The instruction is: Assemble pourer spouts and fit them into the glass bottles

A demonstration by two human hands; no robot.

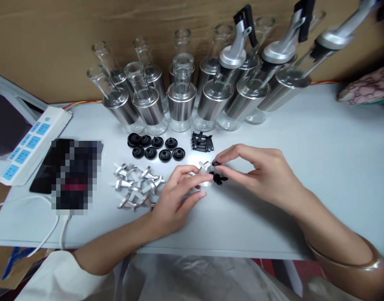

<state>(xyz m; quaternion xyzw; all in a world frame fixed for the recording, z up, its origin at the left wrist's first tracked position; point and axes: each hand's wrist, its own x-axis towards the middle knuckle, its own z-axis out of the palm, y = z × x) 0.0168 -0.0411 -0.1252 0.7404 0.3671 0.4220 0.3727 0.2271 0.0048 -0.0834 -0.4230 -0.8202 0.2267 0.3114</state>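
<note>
Okay, so nearest us, our left hand (pixel 171 200) has its grip closed around a silver pourer head (pixel 206 165) over the bench (pixel 242 234). Our right hand (pixel 270 175) has a narrow fingertip grip on a small black piece (pixel 216 164), just beside the pourer's upper end. A little pile of black bits (pixel 221 179) sits between our hands. Off to the left there's a jumble of spare spouts (pixel 136 189), with a dark phone (pixel 43 175) and a white power strip (pixel 27 144) further over. Beyond that we've got black ringed stoppers (pixel 150 153) in two rows, plus black levers (pixel 203 145) bunched together. At the back: steel-sleeved glass bottles (pixel 182 104), the three at front right topped with pourers, against brown cardboard (pixel 66 50).
</note>
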